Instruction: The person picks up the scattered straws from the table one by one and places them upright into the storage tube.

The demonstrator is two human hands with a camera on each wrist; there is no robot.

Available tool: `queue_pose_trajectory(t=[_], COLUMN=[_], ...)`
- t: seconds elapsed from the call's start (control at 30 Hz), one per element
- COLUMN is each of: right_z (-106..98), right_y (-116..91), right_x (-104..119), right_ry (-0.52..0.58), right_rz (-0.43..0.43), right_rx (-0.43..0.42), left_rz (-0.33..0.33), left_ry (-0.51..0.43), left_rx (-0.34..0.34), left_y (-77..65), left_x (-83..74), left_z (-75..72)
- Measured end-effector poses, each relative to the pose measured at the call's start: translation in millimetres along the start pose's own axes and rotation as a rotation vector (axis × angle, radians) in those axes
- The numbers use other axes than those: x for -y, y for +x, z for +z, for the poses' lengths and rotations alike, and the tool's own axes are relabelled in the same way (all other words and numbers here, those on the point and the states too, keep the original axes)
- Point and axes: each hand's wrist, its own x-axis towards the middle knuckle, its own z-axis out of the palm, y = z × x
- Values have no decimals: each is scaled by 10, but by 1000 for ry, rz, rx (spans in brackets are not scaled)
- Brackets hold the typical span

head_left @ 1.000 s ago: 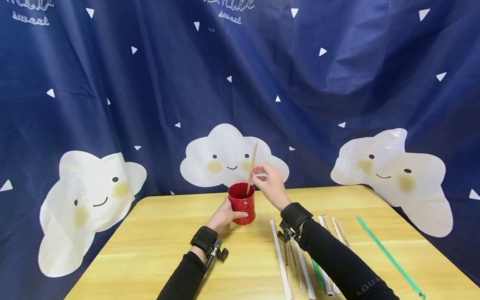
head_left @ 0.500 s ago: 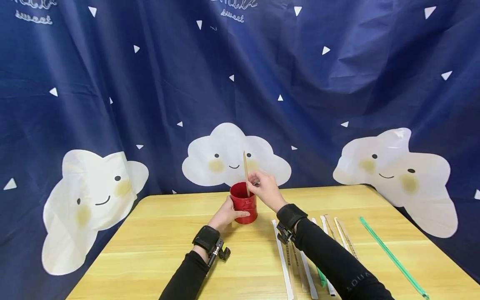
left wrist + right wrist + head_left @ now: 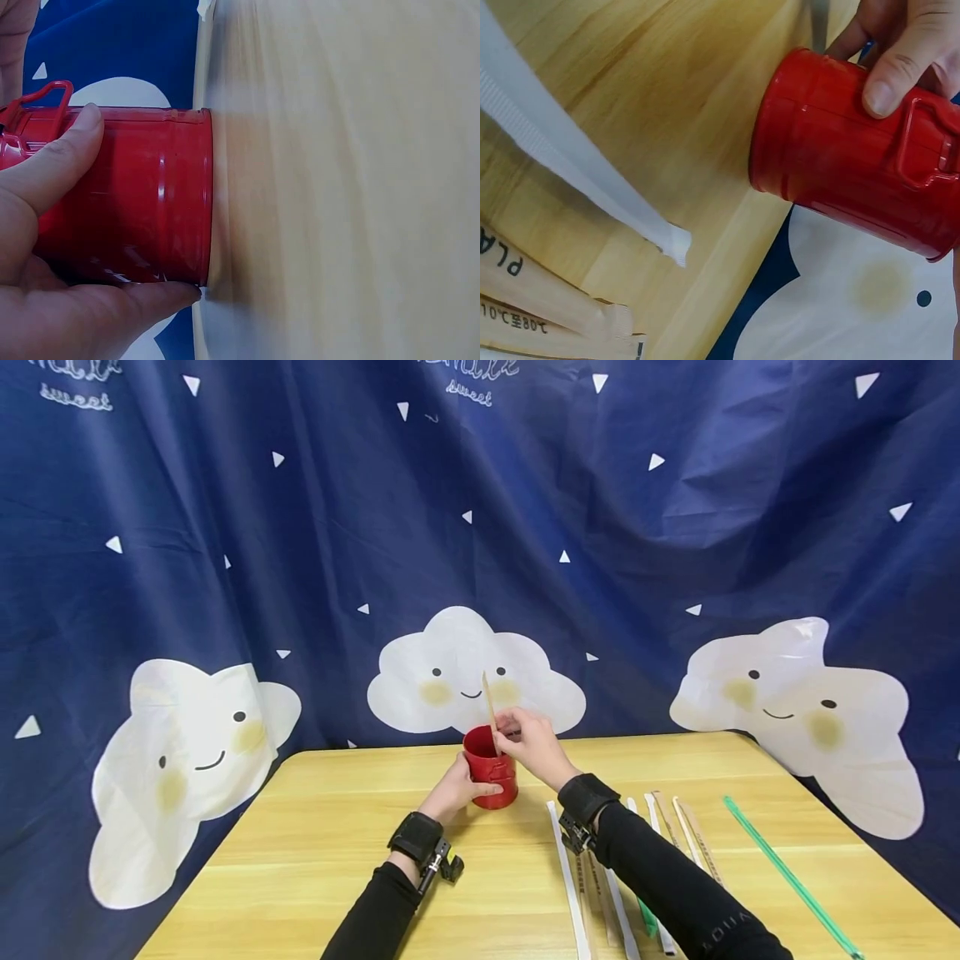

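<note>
Near the far edge of the table stands a red metal cup (image 3: pixel 506 773), upright, with a small wire handle seen in both wrist views. My left hand (image 3: pixel 454 790) grips it from the left side, thumb across the front (image 3: pixel 64 161). Above the rim, my right hand (image 3: pixel 534 748) pinches a tan, paper-wrapped straw (image 3: pixel 490 700). The straw leans slightly left, its lower end inside the cup and hidden there. Several wrapped straws lie by my right forearm, among them a white one (image 3: pixel 592 165) and a tan one with printing (image 3: pixel 532 274).
A green wrapped straw (image 3: pixel 791 872) lies apart at the right of the wooden table (image 3: pixel 315 843). My right sleeve (image 3: pixel 667 877) covers part of the straw group. Behind the table hangs a dark blue curtain (image 3: pixel 330 510) with cloud prints.
The right hand has moved lower and a little left, taking the straw further down into the cup. The straw's tilt has gone from right to left. The left hand keeps its grip.
</note>
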Motion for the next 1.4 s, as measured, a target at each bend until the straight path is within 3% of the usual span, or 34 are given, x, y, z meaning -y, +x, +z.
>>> queue_pose_trajectory(t=[0.13,0.4,0.63,0.73,0.93,1.07,1.17,1.4], right_z=[-23,-88,-289,-392,-662,-920,-1174,-1702], right_y=[0,5,-48,-93,-326,-526,-695,-1034], right_x=[7,21,4,12,8,-22,-69,-81], right_ry=[41,3,11,-40,-295,-337,-370,-517], right_rz=[-22,-8,0,-55,-274,-341,-327,-155], right_rx=[10,19,26,42,72,87,104,180], left_rz=[7,12,11,-11,-43,-46,-39,-29], left_ry=[-18,-27,7,6,9,0,-5,-42], left_rx=[5,5,4,-18,-28,-23,-11,0], left_y=[5,31,56,46,13,-6,-3,52], left_x=[4,23,-4,-5,20,59,78,42], left_z=[2,15,84,76,28,13,22,2])
